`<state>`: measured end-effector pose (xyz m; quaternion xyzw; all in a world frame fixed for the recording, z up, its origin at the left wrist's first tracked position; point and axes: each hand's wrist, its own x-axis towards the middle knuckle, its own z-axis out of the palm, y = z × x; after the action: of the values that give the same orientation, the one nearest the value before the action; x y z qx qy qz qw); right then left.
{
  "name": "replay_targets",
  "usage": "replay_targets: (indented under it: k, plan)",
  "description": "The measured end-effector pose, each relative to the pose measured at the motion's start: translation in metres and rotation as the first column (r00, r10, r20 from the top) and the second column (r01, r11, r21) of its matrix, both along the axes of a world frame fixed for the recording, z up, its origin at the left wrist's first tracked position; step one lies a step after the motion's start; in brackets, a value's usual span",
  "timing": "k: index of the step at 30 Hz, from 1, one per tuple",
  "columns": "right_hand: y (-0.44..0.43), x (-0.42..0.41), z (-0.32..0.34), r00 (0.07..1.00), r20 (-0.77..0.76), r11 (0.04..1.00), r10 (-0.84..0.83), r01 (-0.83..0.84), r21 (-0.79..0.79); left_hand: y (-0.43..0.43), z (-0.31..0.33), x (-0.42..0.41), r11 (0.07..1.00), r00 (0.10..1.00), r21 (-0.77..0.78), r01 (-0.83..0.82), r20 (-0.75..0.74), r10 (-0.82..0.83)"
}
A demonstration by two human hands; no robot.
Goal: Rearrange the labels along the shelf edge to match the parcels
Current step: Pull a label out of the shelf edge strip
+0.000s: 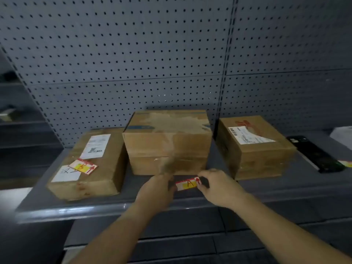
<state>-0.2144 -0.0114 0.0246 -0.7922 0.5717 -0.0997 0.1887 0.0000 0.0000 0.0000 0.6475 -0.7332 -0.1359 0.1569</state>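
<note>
Three cardboard parcels stand on a grey shelf (pixel 266 189): a flat left parcel (pixel 91 168), a taller middle parcel (pixel 167 143) and a right parcel (pixel 255 149). A red, white and yellow label marked "A" (pixel 187 184) is just in front of the middle parcel, pinched at its left end by my left hand (pixel 158 189) and at its right end by my right hand (pixel 219 187). A second similar label (pixel 83 166) lies tilted on top of the left parcel, beside a white sticker with handwriting.
A grey pegboard wall (pixel 133 63) backs the shelf. To the right lie a black flat device (pixel 314 155), another label's corner (pixel 347 163) and a white sheet (pixel 342 136). The shelf's rounded front edge (pixel 76 212) runs below my hands.
</note>
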Motion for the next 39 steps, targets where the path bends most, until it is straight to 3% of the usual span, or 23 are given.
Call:
replay_targets:
  k: [3,10,15,27,34,39]
  plan:
    - [-0.016,-0.005,-0.010,0.999,-0.014,0.999,0.037,-0.037,-0.015,-0.010,-0.005,-0.007,0.999,0.999,0.004,-0.046,0.003,0.046]
    - [-0.034,-0.005,-0.028,0.995,-0.068,0.996,0.073,-0.077,-0.051,-0.027,-0.012,-0.018,0.998,0.985,0.052,-0.030,0.172,0.021]
    - [-0.036,-0.003,-0.032,0.996,-0.046,0.996,0.076,-0.078,-0.049,-0.033,-0.011,-0.020,0.993,0.991,0.112,-0.039,0.130,0.025]
    - [-0.034,0.004,-0.028,0.999,-0.051,0.986,0.002,0.006,0.167,-0.043,-0.009,-0.021,0.947,0.995,0.320,-0.013,0.096,-0.019]
    - [-0.036,0.005,-0.023,0.999,-0.048,0.966,-0.008,0.021,0.258,-0.037,-0.014,-0.017,0.966,1.000,0.257,-0.002,-0.007,0.004]
    - [-0.039,0.003,-0.020,0.999,-0.047,0.947,0.006,0.009,0.321,-0.038,-0.012,-0.017,0.962,0.999,0.273,0.031,0.017,-0.037]
